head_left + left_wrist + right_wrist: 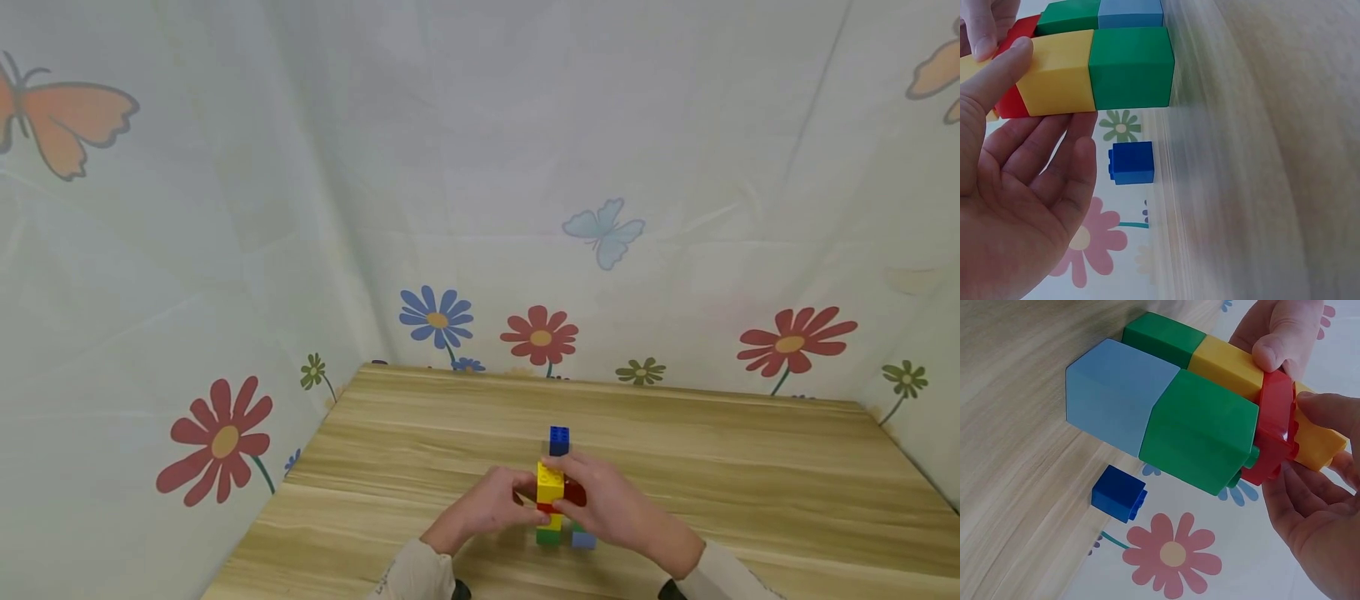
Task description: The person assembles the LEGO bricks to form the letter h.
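A tower of toy building bricks stands on the table, with a green brick [1132,69] at its foot, a yellow brick [1060,72] over it, then a red brick [1275,403]. An upper yellow brick [550,483] tops it. My left hand [491,504] holds the tower around the lower yellow and red bricks, thumb in front and fingers behind. With thumb and fingers, my right hand [607,504] pinches the upper yellow brick. Beside the tower, a second green brick [1200,428] sits on a light blue brick [1113,394]; whether the red one touches it I cannot tell.
A dark blue brick [559,440] stands alone on the wooden table [420,433], behind the tower. A pale curtain [487,167] printed with flowers and butterflies hangs along the table's back and left edges.
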A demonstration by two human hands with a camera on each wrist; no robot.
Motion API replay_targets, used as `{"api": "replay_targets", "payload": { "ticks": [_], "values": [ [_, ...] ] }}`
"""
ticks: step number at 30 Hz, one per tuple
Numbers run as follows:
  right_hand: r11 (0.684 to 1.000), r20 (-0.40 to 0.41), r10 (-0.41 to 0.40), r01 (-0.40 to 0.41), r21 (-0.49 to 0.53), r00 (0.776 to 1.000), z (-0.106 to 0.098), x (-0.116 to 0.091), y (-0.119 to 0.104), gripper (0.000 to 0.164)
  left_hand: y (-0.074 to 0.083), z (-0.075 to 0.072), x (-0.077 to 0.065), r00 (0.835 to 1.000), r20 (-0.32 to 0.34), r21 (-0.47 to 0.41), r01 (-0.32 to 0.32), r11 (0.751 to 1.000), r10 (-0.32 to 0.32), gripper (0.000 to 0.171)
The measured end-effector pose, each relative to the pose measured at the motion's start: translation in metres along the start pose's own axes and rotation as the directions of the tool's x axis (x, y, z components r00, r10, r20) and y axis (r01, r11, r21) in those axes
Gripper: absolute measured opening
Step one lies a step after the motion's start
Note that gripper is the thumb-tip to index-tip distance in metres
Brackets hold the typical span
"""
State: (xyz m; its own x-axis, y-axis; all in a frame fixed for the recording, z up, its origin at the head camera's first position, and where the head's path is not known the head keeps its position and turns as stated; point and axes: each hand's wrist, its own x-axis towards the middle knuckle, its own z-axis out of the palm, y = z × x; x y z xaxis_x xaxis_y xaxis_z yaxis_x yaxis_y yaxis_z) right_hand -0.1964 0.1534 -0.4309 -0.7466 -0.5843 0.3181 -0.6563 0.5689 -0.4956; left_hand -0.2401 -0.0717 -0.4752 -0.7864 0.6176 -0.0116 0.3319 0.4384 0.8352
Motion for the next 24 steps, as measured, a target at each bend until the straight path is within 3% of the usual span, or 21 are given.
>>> {"api": "replay_targets", "payload": {
  "ticks": [18,24],
  "values": [
    [0.996,0.003,0.062,-0.062,0.060,0.998,0.0031,-0.0008,0.0044,0.048,-0.0004,0.0017,-0.0006,1.000,0.008,-0.007,0.013,1.000,-0.013,0.021],
    [0.996,-0.012,0.045,-0.043,0.080,0.999,0.0036,-0.0009,0.0059,0.048,0.0012,0.0009,-0.0009,1.000,0.005,0.002,0.015,1.000,-0.015,0.021]
  ]
}}
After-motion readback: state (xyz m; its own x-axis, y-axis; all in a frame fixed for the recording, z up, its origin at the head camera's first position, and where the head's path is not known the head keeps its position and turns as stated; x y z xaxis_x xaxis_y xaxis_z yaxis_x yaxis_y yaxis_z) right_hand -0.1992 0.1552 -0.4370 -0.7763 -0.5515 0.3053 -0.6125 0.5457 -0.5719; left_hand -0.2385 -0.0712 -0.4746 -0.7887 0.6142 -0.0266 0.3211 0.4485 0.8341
